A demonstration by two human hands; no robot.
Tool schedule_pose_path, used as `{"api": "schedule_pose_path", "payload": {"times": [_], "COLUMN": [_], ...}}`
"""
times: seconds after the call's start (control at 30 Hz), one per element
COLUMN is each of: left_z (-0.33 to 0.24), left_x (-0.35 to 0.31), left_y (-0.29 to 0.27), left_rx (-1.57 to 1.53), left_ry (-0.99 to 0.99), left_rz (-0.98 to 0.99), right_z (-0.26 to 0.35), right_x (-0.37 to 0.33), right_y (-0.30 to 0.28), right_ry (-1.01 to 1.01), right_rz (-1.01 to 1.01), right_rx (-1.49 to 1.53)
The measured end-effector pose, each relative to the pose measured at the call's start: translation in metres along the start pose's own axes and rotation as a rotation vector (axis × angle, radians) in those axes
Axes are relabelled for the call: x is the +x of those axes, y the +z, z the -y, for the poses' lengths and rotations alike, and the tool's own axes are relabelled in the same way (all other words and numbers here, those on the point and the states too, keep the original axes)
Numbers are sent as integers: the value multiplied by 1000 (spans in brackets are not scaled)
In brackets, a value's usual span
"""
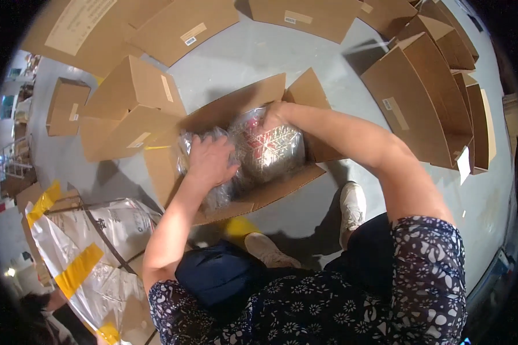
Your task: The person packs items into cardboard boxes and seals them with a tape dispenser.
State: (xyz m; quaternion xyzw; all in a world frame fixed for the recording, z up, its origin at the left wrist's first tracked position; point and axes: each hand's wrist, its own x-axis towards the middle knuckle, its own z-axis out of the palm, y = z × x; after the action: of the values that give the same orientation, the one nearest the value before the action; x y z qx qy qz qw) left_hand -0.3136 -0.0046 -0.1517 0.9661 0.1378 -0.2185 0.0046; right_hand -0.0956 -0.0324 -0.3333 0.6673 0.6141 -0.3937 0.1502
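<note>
Gleaming, the plastic-wrapped round ornament [277, 154] bears a red-and-gold snowflake [266, 142].

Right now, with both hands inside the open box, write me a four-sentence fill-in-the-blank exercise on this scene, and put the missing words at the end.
1. The left hand lies on clear wrapping made of ____.
2. The right hand touches a shiny wrapped item whose pattern is shaped like a ____.
3. The open box around both hands is made of brown ____.
4. The tape on the film-covered bundle at the lower left is ____ in colour.

Missing words: plastic; snowflake; cardboard; yellow.
</note>
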Motion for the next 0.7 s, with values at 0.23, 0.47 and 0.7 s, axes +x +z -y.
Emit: {"api": "schedule_pose_path", "payload": {"times": [0.23,0.47,0.7], "left_z": [-1,2,2], "left_x": [-7,-16,-8], "left_y": [1,4,5], "left_rx": [-14,-35,-29], "left_ry": [-13,-23,-19], "left_rz": [25,-20,-52], "right_z": [11,29,27], "right_x": [-27,-82,-48], "right_y": [-29,-40,-32], "right_ry": [-534,-50,-187], "right_rz": [431,143,474], "right_rx": [482,415,663]}}
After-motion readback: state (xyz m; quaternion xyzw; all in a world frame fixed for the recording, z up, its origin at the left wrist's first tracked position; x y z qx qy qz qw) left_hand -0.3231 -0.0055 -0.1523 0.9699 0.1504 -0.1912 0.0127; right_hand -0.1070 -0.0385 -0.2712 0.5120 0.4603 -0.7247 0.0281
